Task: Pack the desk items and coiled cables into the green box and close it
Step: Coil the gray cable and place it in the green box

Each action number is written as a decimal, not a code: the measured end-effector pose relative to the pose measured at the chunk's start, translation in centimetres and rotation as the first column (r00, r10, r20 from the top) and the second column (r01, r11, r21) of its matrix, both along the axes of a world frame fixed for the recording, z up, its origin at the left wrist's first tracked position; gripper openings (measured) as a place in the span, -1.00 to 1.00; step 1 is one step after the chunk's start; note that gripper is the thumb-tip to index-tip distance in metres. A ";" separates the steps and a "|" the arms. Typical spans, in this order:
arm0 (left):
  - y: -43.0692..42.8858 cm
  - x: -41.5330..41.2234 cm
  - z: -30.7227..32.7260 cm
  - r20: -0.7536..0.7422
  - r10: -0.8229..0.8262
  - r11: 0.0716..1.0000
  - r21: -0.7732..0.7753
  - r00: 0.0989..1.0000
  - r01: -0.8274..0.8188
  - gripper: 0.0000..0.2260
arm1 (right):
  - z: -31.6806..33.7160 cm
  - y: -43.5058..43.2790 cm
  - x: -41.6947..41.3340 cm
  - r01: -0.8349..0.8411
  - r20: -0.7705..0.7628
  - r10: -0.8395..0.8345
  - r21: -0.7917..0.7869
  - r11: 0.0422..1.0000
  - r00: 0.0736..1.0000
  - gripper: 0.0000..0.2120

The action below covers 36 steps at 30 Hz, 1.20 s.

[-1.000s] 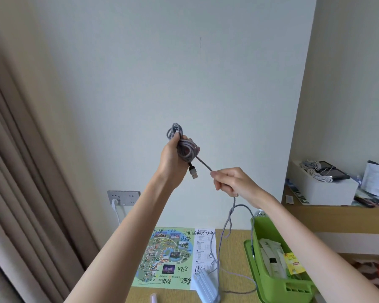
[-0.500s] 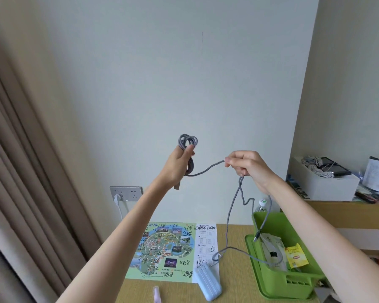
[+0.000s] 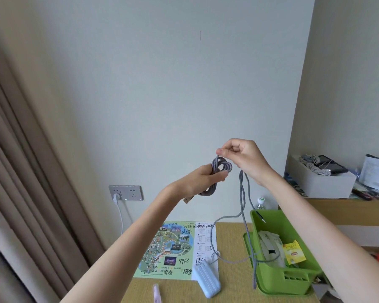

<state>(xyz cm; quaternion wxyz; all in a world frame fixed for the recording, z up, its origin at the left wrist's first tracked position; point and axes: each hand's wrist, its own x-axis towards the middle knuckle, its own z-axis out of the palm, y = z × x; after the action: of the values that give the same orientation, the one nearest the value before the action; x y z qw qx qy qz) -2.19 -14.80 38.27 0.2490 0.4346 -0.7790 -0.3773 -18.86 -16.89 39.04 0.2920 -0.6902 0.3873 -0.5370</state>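
My left hand (image 3: 202, 179) grips a bundle of loops of a grey braided cable (image 3: 220, 168), raised in front of the wall; a plug end hangs below its wrist. My right hand (image 3: 242, 157) pinches the same cable just above the loops. The loose rest of the cable hangs from my right hand, drapes over the desk and crosses the open green box (image 3: 280, 278). Its thin black plug lies against the box's far wall. In the box lie white packets and a yellow tea sachet (image 3: 293, 252).
On the wooden desk (image 3: 232, 289) lie a colourful map sheet (image 3: 173, 250), a light blue power bank (image 3: 206, 279) and a pink pen (image 3: 158, 294). A wall socket (image 3: 126, 192) with a white plug sits left. A white bin (image 3: 319, 180) with cables stands on the right shelf. Curtain at left.
My right hand has moved left and up to above my left hand, laying another turn of cable onto the loops. My left hand has turned and dropped slightly. The hanging tail is shorter.
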 end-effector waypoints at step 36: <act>-0.5 -0.6 0.5 -0.468 0.213 0.965 -0.035 0.858 -0.259 -0.71 | -2.6 0.9 1.9 -0.247 0.096 0.228 0.311 0.918 0.969 -0.51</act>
<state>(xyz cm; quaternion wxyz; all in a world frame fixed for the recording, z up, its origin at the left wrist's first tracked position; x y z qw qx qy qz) -2.81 -15.35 38.78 0.4914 0.4124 -0.6557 -0.3981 -16.97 -15.96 36.47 0.4743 -0.6596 0.3744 -0.4470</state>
